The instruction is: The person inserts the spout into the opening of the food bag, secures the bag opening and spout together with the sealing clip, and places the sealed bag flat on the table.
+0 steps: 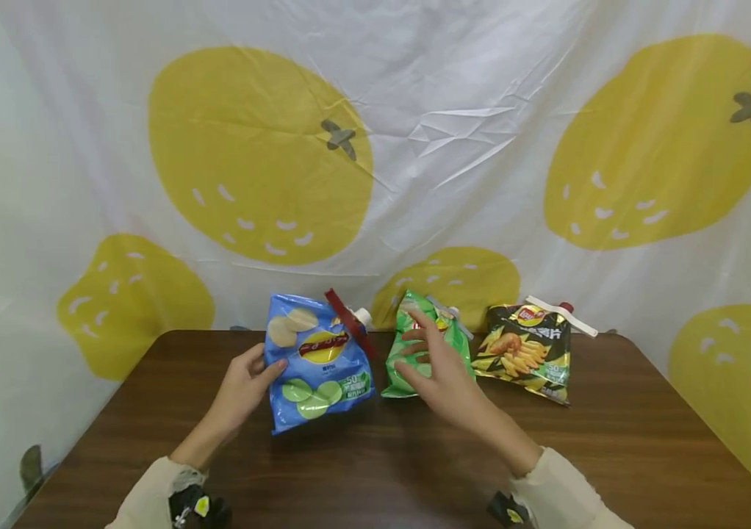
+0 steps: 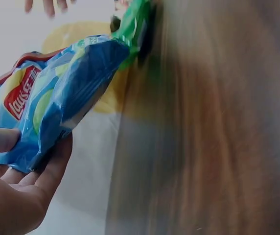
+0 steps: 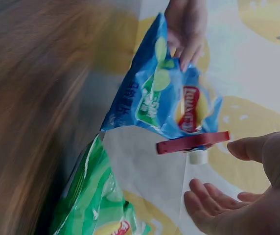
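My left hand grips a blue Lay's chip bag by its left edge, thumb on the front and fingers behind. The bag is raised over the table and tilted. Across its upper right corner runs a red bag clip with a white cap at the side. My right hand is empty, its fingers spread and slightly bent. In the right wrist view the right thumb is close to one end of the red clip. Behind the right hand in the head view is a green chip bag, partly hidden.
A black Lay's bag with a white clip and dark red cap is at the right. The green bag has a grey clip. Behind the brown wooden table hangs a white cloth with yellow fruit prints.
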A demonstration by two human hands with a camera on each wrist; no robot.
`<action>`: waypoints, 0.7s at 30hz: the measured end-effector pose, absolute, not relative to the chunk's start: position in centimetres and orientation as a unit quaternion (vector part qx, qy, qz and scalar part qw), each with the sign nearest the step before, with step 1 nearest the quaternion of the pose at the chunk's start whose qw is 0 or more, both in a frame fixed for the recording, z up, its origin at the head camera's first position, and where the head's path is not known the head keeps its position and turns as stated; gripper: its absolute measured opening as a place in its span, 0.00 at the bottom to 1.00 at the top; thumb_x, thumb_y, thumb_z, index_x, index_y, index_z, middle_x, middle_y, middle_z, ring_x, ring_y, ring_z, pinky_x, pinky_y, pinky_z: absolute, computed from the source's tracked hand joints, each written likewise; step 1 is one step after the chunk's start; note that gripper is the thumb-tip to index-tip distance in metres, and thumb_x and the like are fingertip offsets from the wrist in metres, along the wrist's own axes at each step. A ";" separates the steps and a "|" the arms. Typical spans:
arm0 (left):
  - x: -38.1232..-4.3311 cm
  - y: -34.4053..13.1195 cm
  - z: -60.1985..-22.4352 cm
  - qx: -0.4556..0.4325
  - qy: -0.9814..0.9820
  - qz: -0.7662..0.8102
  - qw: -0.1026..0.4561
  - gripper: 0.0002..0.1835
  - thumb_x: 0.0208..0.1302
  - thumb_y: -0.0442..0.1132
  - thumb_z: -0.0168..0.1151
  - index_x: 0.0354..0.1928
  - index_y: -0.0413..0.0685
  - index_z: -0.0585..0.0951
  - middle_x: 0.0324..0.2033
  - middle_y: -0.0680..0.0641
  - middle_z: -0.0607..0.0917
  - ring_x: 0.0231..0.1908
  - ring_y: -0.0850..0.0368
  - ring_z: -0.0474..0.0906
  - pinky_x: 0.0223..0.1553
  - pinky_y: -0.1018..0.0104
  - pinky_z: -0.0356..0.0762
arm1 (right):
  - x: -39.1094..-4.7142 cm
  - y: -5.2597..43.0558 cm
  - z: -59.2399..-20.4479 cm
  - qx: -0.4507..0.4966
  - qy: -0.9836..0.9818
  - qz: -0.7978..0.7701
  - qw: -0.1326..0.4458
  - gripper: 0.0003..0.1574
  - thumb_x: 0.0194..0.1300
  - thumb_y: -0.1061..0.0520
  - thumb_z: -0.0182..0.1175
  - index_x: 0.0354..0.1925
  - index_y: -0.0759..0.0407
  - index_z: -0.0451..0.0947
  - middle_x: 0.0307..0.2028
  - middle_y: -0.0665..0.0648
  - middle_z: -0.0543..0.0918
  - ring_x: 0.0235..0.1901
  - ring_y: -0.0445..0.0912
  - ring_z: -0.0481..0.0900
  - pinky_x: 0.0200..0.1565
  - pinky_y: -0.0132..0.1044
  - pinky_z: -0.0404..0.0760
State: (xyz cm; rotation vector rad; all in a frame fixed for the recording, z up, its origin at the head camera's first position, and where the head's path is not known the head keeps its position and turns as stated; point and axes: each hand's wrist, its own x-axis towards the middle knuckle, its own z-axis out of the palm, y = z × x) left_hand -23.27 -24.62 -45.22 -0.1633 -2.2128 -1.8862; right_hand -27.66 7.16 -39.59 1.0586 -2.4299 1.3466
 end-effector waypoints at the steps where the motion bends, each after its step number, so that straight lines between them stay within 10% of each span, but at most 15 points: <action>1: -23.8 -24.9 -45.3 -0.055 -0.757 -0.641 0.115 0.19 0.72 0.32 0.57 0.59 0.27 0.73 0.49 0.27 0.83 0.41 0.58 0.85 0.43 0.64 0.82 | -27.4 7.5 -39.6 0.356 -0.818 0.442 0.093 0.47 0.66 0.61 0.65 0.75 0.53 0.52 0.52 0.60 0.78 0.48 0.55 0.81 0.52 0.52 0.79; 15: -29.6 -28.7 -48.1 0.032 -0.755 -0.653 0.053 0.22 0.76 0.41 0.53 0.63 0.30 0.71 0.39 0.43 0.88 0.33 0.60 0.84 0.35 0.64 0.84 | -22.4 14.4 -42.4 0.378 -0.831 0.390 0.120 0.26 0.65 0.64 0.66 0.59 0.54 0.74 0.45 0.47 0.82 0.39 0.39 0.81 0.41 0.35 0.83; 21: -30.4 -28.9 -47.9 0.064 -0.806 -0.588 0.019 0.31 0.78 0.46 0.49 0.71 0.30 0.59 0.52 0.30 0.80 0.44 0.47 0.83 0.41 0.56 0.83 | -20.9 17.5 -42.9 0.359 -0.841 0.387 0.121 0.22 0.64 0.64 0.66 0.54 0.49 0.76 0.44 0.43 0.82 0.39 0.37 0.80 0.41 0.34 0.82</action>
